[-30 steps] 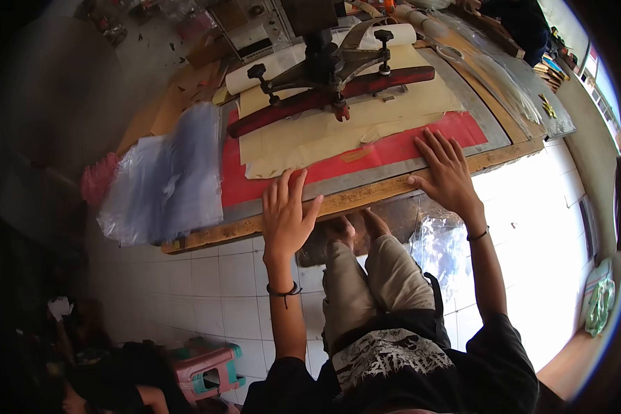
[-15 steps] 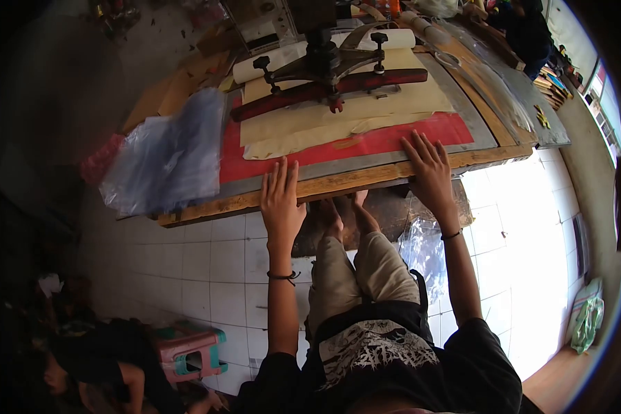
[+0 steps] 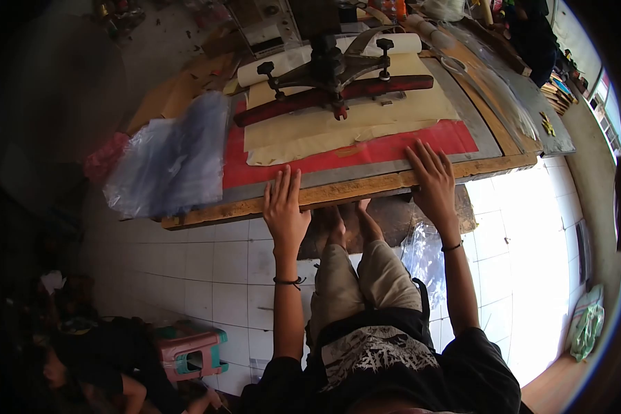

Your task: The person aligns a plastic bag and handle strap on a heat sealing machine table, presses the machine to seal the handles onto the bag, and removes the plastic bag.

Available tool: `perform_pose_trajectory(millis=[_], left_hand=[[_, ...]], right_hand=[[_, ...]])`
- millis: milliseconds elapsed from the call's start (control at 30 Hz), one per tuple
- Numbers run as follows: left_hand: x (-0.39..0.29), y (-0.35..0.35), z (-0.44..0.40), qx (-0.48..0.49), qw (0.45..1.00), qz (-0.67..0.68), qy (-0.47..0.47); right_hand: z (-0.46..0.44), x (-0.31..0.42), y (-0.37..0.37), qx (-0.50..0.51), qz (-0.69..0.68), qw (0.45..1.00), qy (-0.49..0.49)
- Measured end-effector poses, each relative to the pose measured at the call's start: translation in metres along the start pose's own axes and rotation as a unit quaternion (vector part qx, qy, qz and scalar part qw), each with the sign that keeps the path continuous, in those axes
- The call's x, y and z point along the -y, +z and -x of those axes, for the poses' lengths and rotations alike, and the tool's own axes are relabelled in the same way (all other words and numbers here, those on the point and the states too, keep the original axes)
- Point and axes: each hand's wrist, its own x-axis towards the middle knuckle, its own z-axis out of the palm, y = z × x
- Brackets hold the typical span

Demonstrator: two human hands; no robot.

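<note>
My left hand (image 3: 284,210) rests on the wooden front edge (image 3: 352,190) of the table, fingers flat and a little apart, their tips near the red sheet (image 3: 310,162). Further right, my right hand (image 3: 433,183) lies over the same edge with its fingertips at the red sheet. Neither hand holds anything. Cream sheets (image 3: 290,138) with a ragged front edge lie over the red one. Above them is a machine's long dark red bar (image 3: 393,84), hung from a metal bracket with black knobs (image 3: 265,69).
Clear plastic sheets (image 3: 172,159) hang over the table's left corner. A scissors-like tool (image 3: 454,65) and long clear strips lie at the right. Behind the bar is a white roll (image 3: 403,43). At lower left another person (image 3: 110,359) is beside a pink stool (image 3: 190,355).
Both hands have drawn back slightly from the red sheet toward the table's edge, and my thumbs have dropped below it. The whole view has shifted a little.
</note>
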Motion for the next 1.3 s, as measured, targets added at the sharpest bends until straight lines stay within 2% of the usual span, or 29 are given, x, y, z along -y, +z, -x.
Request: perform_pose_trajectory(millis=[267,567,633,700,767,833,900,1000,1033,1067,1100,1133,1300], left_hand=[[0.000,0.003,0.001,-0.021,1.000,0.008,-0.001],[0.001,0.004,0.001,-0.023,1.000,-0.009,0.006],[0.000,0.003,0.000,-0.020,1.000,-0.005,0.009],[0.000,0.003,0.001,-0.020,1.000,-0.007,0.010],[0.000,0.003,0.002,-0.015,1.000,0.002,0.014],[0.001,0.003,0.001,-0.020,1.000,-0.002,0.017],[0.002,0.004,0.001,-0.019,1.000,0.000,0.021],[0.001,0.003,0.001,-0.017,1.000,-0.004,0.019],[0.001,0.005,0.001,-0.023,1.000,0.004,0.020],[0.001,0.006,0.001,-0.029,0.999,0.009,0.017],[0.002,0.006,0.002,-0.036,0.999,0.013,0.012],[0.001,0.006,0.001,-0.038,0.999,0.024,0.007],[0.002,0.010,-0.001,-0.054,0.998,0.006,0.007]], right_hand=[[0.003,-0.003,0.007,-0.021,-0.003,1.000,0.007],[0.000,0.004,-0.011,0.028,0.029,0.999,0.000],[-0.006,-0.011,-0.029,0.094,-0.071,0.993,-0.028],[-0.025,-0.062,-0.039,0.189,-0.213,0.957,-0.046],[-0.052,-0.126,-0.032,0.087,-0.185,0.979,0.022],[-0.077,-0.197,-0.022,-0.008,-0.060,0.992,0.115],[-0.089,-0.274,-0.009,-0.053,0.059,0.980,0.184],[-0.075,-0.347,-0.001,-0.017,0.193,0.937,0.289],[-0.064,-0.374,0.003,0.023,0.227,0.928,0.294],[-0.061,-0.356,-0.003,0.022,0.255,0.918,0.304],[-0.058,-0.351,0.003,-0.061,0.243,0.919,0.303],[-0.059,-0.335,-0.004,-0.076,0.219,0.923,0.306],[-0.061,-0.334,-0.005,-0.058,0.260,0.925,0.271]])
